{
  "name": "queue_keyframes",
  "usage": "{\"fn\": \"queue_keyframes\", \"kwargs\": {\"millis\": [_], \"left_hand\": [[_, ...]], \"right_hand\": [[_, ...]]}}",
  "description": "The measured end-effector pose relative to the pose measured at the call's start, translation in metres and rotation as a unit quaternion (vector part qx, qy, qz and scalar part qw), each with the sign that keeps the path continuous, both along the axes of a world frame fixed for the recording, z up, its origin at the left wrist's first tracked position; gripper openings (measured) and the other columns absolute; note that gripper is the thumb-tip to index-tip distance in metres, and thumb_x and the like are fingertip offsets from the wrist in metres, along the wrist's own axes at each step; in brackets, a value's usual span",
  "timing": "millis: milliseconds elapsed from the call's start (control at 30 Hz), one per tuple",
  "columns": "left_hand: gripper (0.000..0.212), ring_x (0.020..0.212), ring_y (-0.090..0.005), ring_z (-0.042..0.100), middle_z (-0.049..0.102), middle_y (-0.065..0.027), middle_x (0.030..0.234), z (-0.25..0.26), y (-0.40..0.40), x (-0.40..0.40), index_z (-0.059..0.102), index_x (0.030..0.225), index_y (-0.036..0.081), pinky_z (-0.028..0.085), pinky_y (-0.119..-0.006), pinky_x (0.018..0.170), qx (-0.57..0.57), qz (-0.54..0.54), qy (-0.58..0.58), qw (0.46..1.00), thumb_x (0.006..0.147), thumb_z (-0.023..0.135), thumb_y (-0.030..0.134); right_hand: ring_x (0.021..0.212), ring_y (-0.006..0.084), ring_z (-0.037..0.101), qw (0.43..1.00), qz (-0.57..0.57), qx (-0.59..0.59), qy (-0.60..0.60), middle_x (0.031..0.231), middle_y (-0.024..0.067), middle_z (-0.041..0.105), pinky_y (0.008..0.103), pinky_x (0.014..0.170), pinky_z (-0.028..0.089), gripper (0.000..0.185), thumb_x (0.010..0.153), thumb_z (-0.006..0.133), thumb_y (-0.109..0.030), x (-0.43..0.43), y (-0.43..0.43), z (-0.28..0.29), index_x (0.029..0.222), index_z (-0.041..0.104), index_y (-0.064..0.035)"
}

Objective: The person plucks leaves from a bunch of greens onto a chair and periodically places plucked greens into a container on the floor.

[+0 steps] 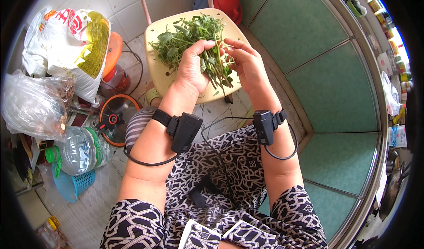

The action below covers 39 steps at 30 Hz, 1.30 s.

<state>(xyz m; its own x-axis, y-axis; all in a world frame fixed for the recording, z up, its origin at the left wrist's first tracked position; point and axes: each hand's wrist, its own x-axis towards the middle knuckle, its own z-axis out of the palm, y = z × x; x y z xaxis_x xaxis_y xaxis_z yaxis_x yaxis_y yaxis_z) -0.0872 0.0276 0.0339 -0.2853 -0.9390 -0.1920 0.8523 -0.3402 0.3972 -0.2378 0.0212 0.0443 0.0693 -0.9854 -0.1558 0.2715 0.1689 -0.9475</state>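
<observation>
A heap of leafy green stems lies on the seat of a pale yellow chair in front of me. My left hand is closed around a bunch of the stems, thumb on top, with the cut ends pointing down towards me. Close by on the right, my right hand has its fingers bent at the bunch's edge, thumb and fingertips by a leafy stem. Whether they pinch it is hard to tell. Each wrist wears a black strapped device with a cable.
Left of the chair stand filled plastic bags, a glass lid with an orange rim, a large water bottle and a blue basket. Green cabinet doors curve along the right. A red jug stands behind the chair. Leaf scraps lie on the floor.
</observation>
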Motion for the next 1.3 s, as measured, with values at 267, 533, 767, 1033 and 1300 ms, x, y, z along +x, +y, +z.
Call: {"fn": "queue_keyframes", "kwargs": {"millis": [267,533,767,1033,1300], "left_hand": [[0.018,0.073,-0.0174,0.062,0.065,-0.0082,0.082,0.003,0.003,0.0,0.061,0.091,0.001,0.054,-0.032,0.07,-0.014,-0.026,-0.032,0.999,0.078,0.062,0.014],[0.02,0.072,-0.0156,0.061,0.065,-0.0082,0.086,0.004,0.001,0.002,0.061,0.093,0.001,0.054,-0.031,0.065,-0.013,0.022,-0.031,0.999,0.08,0.063,0.015],[0.018,0.069,-0.0152,0.061,0.065,-0.0089,0.083,0.004,-0.002,0.005,0.061,0.09,0.002,0.052,-0.029,0.061,-0.037,0.05,-0.01,0.998,0.078,0.063,0.016],[0.021,0.067,-0.012,0.06,0.064,-0.0086,0.084,0.001,-0.003,0.005,0.06,0.094,0.0,0.049,-0.029,0.059,-0.035,0.038,0.001,0.999,0.082,0.06,0.017],[0.021,0.063,-0.0143,0.058,0.063,-0.0091,0.086,0.004,-0.003,0.007,0.058,0.092,0.0,0.046,-0.031,0.055,-0.023,0.016,0.05,0.998,0.081,0.063,0.017]], "right_hand": [[0.056,0.0027,0.041,0.998,0.019,0.02,0.055,0.069,-0.0051,0.053,0.0186,0.049,0.032,0.02,0.089,0.061,-0.022,0.005,0.004,0.006,0.096,0.064,-0.0038],[0.055,0.0064,0.043,0.996,-0.041,0.03,0.067,0.066,-0.0029,0.051,0.02,0.05,0.035,0.017,0.091,0.059,-0.019,-0.008,-0.006,-0.001,0.09,0.062,-0.0019],[0.053,0.0058,0.044,0.994,-0.103,0.037,0.005,0.068,-0.0024,0.051,0.0203,0.048,0.037,0.016,0.092,0.057,-0.019,-0.022,-0.012,-0.003,0.091,0.061,-0.0034],[0.053,0.0064,0.044,0.988,-0.145,-0.033,0.035,0.068,-0.0031,0.051,0.0208,0.049,0.037,0.015,0.092,0.058,-0.019,-0.025,-0.011,-0.002,0.094,0.061,-0.0044],[0.054,0.0058,0.045,0.972,-0.212,-0.085,0.058,0.067,-0.0026,0.052,0.0215,0.049,0.039,0.017,0.093,0.057,-0.02,-0.038,-0.02,-0.005,0.091,0.06,-0.0038]]}}
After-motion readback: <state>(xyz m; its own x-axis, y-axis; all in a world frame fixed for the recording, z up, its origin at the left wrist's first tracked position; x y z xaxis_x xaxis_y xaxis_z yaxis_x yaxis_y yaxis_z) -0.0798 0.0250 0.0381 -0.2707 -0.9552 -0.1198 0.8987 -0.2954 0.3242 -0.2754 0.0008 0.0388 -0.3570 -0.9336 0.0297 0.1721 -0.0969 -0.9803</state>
